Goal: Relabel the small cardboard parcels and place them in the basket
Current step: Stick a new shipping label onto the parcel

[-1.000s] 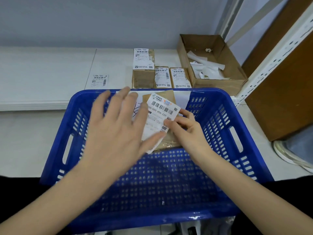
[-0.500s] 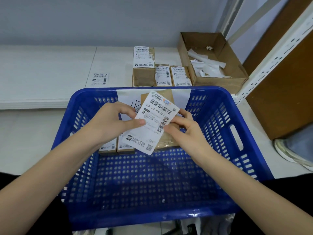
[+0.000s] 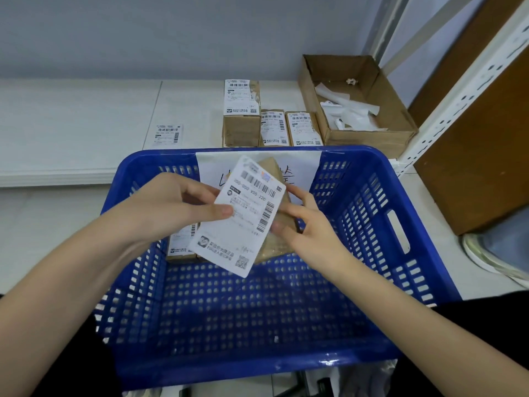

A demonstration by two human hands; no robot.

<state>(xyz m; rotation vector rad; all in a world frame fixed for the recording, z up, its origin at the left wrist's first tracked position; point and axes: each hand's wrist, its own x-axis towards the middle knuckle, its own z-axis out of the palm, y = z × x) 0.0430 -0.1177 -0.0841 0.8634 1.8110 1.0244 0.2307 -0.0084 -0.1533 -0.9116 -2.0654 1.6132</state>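
White counter [image 3: 86, 124] against a grey wall, blue basket [image 3: 372, 224] in the foreground, head cam looking down.

Left hand [image 3: 171, 207]: thumb + fingers pinch the left edge of a label [image 3: 243, 219]. Label is tilted, lower part hangs free over the basket interior; print partly blurred, only barcodes and a QR readable.

Right hand [image 3: 309, 227]: fingers curled round a parcel [image 3: 276, 239] behind the label. Parcel mostly hidden by label + fingers, only brown edges show at top and bottom right. Held above the basket, can't tell whether the label is stuck to it or where.

In basket, far-left: labelled parcels [image 3: 183, 247], mostly covered by left hand and label, count unclear. Paper sheet [image 3: 303, 164] on the far wall w/ handwriting, half hidden, unreadable.

On counter behind the basket: tall box [image 3: 242, 130] w/ label on top, two flat parcels [image 3: 289, 128] just right of it, near ends cut off by the basket rim. Loose label [image 3: 168, 134] lies to the left, apart. Open carton [image 3: 355, 110] at right w/ white paper strips. White shelf upright [image 3: 458, 96] far right; grey object bottom right cut off by the frame.
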